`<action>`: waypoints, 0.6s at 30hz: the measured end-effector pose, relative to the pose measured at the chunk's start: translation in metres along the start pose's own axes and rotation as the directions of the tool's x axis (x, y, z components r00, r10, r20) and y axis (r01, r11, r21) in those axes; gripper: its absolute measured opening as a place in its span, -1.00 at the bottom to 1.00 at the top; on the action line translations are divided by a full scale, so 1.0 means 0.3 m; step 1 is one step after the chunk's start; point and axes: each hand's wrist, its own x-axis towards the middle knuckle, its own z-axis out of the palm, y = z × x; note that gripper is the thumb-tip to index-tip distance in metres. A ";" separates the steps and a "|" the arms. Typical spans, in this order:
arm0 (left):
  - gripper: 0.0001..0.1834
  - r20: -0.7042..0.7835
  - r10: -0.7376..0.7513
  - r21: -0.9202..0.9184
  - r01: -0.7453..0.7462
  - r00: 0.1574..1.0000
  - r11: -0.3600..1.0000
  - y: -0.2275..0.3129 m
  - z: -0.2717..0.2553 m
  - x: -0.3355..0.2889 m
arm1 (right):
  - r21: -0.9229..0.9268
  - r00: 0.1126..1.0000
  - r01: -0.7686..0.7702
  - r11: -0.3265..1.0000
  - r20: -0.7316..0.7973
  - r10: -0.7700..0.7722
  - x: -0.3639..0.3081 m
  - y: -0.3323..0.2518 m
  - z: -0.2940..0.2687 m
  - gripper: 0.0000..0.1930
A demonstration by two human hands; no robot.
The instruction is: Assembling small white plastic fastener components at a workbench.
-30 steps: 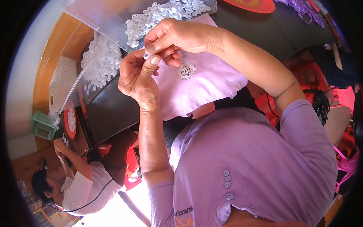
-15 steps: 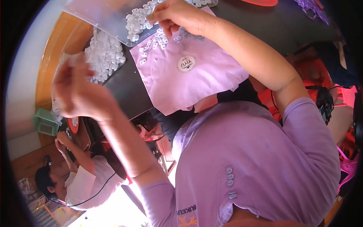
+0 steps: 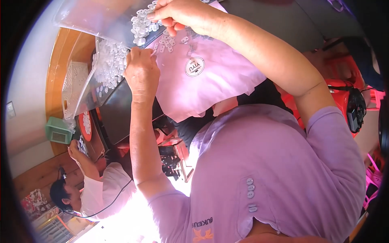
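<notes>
A pink cloth (image 3: 214,77) with a round printed label lies over the table's edge and my lap. Small white plastic pieces with holes (image 3: 165,43) are scattered on its far left part, beside a small heap of thin grey metal bits (image 3: 198,35). My left hand (image 3: 142,75) is at the cloth's left edge, fingers closed next to the loose pieces; what they pinch is hidden. Above the far edge of the cloth, my right hand (image 3: 186,17) has thumb and fingers pinched together; anything between them is too small to name.
Beyond the cloth, a clear plastic tray (image 3: 97,24) holds more white pieces (image 3: 142,26). To its left sits a larger pile of white pieces (image 3: 109,60). A green basket (image 3: 59,130) and a red plate (image 3: 86,125) are farther left, near another person (image 3: 107,190) at work.
My left hand has swung right, from over the pile at the left to the cloth's edge, and its fingers have closed. My right hand stays nearly in place.
</notes>
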 end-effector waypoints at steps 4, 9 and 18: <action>-0.94 0.093 0.216 0.107 -0.226 0.972 0.968 -0.008 0.029 0.015 | -0.074 1.000 -0.004 0.997 -0.021 0.003 -0.004 0.003 0.008 -0.83; -0.92 0.148 0.307 0.099 -0.323 0.940 0.941 -0.042 0.037 0.036 | -0.058 0.999 0.035 0.998 -0.007 -0.036 0.001 0.004 0.014 -0.82; -0.93 0.167 -0.260 -0.586 0.308 0.951 0.750 -0.048 0.011 0.030 | -0.787 0.938 0.253 0.563 0.056 -0.343 0.023 0.068 0.006 -0.82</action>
